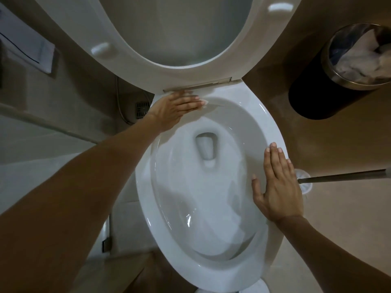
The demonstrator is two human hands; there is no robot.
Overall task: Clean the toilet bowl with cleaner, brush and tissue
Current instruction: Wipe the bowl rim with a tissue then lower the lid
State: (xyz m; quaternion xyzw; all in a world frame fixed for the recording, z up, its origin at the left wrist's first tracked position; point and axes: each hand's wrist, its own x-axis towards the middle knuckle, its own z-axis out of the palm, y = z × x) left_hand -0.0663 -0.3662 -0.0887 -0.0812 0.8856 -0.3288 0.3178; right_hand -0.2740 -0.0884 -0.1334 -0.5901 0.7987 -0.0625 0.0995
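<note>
My left hand (176, 108) lies flat, fingers (195, 101) straight, pressing tissue (208, 103) onto the bowl (146, 187) rim near the hinge. Right hand (278, 187) flat on the opposite rim, holding nothing. Brush (338, 178) just beyond it, handle pointing right.

Dim, warm indoor light throughout, brightest on the white toilet bowl (211, 240), with small glare streaks along its wet rim. Deep shadow over the near forearms and beneath the waste bin (338, 81). Strong wide-angle bending at the edges, stretching the raised seat (148, 49). Soft, slightly smeared detail overall, perhaps motion blur around the left hand (177, 111).
</note>
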